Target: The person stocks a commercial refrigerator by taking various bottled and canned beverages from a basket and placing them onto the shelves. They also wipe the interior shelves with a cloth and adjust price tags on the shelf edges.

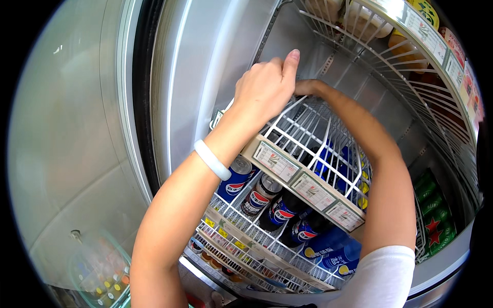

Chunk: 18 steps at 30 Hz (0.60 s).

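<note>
My left hand (pixel 265 86) is over the rear left of a white wire shelf (pixel 308 133) inside a glass-door refrigerator. Its thumb points up and its fingers curl away from view, so what they touch is hidden. A pale bangle (pixel 212 160) circles that wrist. My right hand (pixel 306 87) bends in from the right beside it, with its fingers hidden behind the left hand. Price tags (pixel 312 189) line the front rail of this shelf. Beneath it stand Pepsi cans (pixel 235 179) and dark Pepsi bottles (pixel 281 210).
An upper wire shelf (pixel 420 88) holding jars and cartons curves overhead at the right. Green Heineken cans (pixel 435 215) stand at the lower right. Blue cans (pixel 331 250) lie below the tag rail. At the left is the glass door (pixel 73 127), with a teal basket (pixel 119 246) of capped bottles visible low down.
</note>
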Available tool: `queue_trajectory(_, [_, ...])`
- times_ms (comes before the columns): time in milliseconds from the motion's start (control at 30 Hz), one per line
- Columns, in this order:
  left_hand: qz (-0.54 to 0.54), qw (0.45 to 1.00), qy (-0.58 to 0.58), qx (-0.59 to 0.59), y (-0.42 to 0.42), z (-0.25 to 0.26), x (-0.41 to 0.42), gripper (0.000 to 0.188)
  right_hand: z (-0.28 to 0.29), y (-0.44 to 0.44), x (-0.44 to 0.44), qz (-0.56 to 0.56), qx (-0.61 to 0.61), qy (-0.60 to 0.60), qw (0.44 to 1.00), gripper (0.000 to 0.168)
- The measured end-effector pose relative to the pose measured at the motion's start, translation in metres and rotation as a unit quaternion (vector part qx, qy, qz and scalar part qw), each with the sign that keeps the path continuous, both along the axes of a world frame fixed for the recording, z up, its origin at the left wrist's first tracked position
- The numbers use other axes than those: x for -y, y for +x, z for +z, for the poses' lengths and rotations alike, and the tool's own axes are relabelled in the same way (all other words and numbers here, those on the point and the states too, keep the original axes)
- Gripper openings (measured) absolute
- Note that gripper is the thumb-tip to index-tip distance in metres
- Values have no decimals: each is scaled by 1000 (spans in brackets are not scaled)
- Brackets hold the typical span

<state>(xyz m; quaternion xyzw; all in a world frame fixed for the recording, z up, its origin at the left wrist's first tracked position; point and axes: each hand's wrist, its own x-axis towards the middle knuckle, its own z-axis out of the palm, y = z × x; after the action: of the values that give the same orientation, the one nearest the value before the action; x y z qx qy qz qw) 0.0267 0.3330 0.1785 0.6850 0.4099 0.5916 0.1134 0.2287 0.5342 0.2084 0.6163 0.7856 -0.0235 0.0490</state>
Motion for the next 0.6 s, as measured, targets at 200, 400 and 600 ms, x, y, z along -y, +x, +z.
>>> queue_trajectory(200, [27, 999, 6, 19, -8, -4, -2, 71, 14, -68, 89, 95, -89, -130, 983, 27])
queue_trajectory(400, [31, 983, 153, 100, -10, 2, -10, 62, 40, -102, 181, 173, -241, -204, 933, 36])
queue_trajectory(600, [-3, 980, 175, 91, -35, -4, 22, 54, 24, -96, 183, 115, -388, -202, 892, 25])
